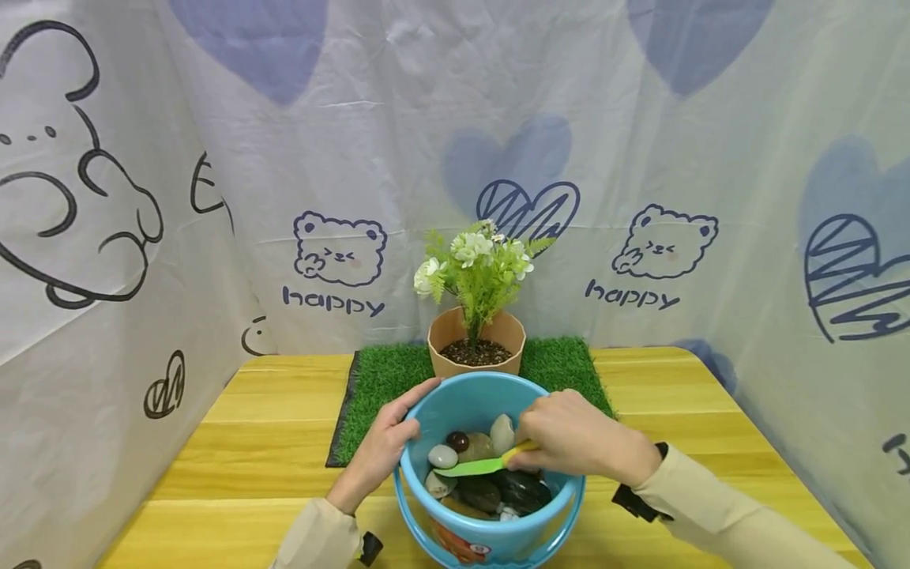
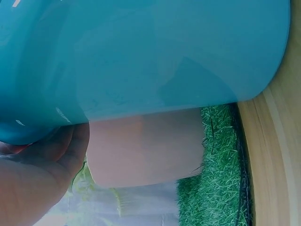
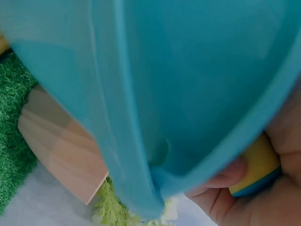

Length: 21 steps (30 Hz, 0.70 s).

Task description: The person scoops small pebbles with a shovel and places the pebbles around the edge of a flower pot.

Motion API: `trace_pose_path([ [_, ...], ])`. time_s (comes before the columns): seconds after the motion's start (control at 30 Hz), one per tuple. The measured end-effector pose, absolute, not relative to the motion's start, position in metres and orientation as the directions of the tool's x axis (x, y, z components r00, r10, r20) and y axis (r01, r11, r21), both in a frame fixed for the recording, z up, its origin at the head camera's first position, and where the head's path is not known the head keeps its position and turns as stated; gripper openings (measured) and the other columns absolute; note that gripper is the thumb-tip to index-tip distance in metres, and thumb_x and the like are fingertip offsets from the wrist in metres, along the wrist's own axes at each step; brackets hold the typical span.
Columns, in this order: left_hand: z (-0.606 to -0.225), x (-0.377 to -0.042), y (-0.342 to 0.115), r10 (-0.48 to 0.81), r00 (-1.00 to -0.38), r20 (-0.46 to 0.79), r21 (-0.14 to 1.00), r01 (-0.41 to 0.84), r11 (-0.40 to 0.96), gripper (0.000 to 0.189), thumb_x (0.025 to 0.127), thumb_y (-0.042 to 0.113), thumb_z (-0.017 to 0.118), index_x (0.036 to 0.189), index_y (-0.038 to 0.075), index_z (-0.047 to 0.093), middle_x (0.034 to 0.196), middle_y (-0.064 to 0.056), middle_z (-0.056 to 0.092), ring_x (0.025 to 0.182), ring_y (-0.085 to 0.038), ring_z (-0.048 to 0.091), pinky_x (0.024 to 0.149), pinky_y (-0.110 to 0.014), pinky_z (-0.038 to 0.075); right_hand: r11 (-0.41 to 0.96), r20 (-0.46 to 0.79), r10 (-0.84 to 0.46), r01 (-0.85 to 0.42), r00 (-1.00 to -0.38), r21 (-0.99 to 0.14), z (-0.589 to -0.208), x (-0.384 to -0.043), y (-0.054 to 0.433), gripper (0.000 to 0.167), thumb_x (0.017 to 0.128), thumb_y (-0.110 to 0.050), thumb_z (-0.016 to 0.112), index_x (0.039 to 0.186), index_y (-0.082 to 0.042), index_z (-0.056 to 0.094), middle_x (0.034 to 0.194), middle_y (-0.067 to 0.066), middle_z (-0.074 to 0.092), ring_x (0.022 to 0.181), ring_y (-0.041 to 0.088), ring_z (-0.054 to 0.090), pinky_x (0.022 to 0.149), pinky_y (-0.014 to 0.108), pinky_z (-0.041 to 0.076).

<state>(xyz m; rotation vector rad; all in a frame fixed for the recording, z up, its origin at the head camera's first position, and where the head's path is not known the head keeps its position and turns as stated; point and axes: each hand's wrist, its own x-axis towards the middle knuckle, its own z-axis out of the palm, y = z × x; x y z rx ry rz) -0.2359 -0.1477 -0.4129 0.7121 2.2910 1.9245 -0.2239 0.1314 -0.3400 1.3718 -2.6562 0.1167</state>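
A light blue bucket (image 1: 490, 545) stands at the table's front, with several smooth stones (image 1: 475, 495) inside, dark, white and brown. At its left rim my left hand (image 1: 384, 442) grips the edge, thumb over the rim; in the left wrist view the fingers of that hand (image 2: 51, 165) lie against the outer wall. My right hand (image 1: 569, 435) reaches over the right rim and holds a small trowel (image 1: 472, 468) by its yellow handle. The green blade lies across the stones, pointing left. In the right wrist view the trowel handle (image 3: 261, 165) shows a blue end.
Just behind the bucket, a tan pot (image 1: 444, 363) with soil and a white-flowered plant (image 1: 476, 273) stands on a green turf mat (image 1: 387, 395). The wooden table (image 1: 235, 442) lies beneath. Printed white curtains (image 1: 398, 158) enclose the back and sides.
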Motion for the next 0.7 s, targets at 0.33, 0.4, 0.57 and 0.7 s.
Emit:
trace_pose_path([
  [0.33,-0.413,-0.235,-0.147,0.388,-0.886,0.253,0.946,0.311,0.092,0.074,0.08,-0.002,0.037,0.153,0.011,0.035,0.152,-0.014,0.042,0.133,-0.036,0.048,0.101,-0.053,0.043,0.579,0.26,-0.802,-0.806,-0.537,0.121,-0.347,-0.227,0.125,0.05,0.082,-0.045,0.073,0.05,-0.027,0.04,0.057,-0.015,0.04,0.046,0.0,0.028,0.043,0.019,0.024],
  [0.4,-0.413,-0.236,-0.147,0.387,-0.887,0.252,0.947,0.309,0.091,0.074,0.08,-0.002,0.037,0.153,0.01,0.034,0.153,-0.014,0.041,0.134,-0.036,0.048,0.101,-0.052,0.043,0.579,0.276,-0.803,-0.802,-0.529,0.147,-0.348,-0.23,0.127,0.048,0.081,-0.046,0.074,0.05,-0.027,0.042,0.058,-0.015,0.04,0.047,0.001,0.029,0.044,0.018,0.024],
  [0.57,-0.415,-0.236,-0.147,0.386,-0.889,0.247,0.947,0.306,0.101,0.074,0.08,-0.002,0.037,0.153,0.009,0.033,0.154,-0.013,0.04,0.135,-0.034,0.046,0.101,-0.047,0.043,0.571,0.288,-0.808,-0.804,-0.514,0.168,-0.351,-0.237,0.132,0.04,0.079,-0.047,0.074,0.054,-0.028,0.05,0.059,-0.014,0.039,0.048,0.001,0.028,0.044,0.018,0.022],
  [0.7,-0.415,-0.236,-0.147,0.374,-0.892,0.254,0.944,0.313,0.104,0.073,0.08,-0.002,0.038,0.153,0.01,0.035,0.152,-0.012,0.042,0.133,-0.034,0.048,0.097,-0.042,0.044,0.556,0.293,-0.816,-0.815,-0.498,0.164,-0.352,-0.24,0.135,0.038,0.08,-0.046,0.073,0.056,-0.028,0.051,0.06,-0.014,0.037,0.049,0.001,0.026,0.045,0.018,0.02],
])
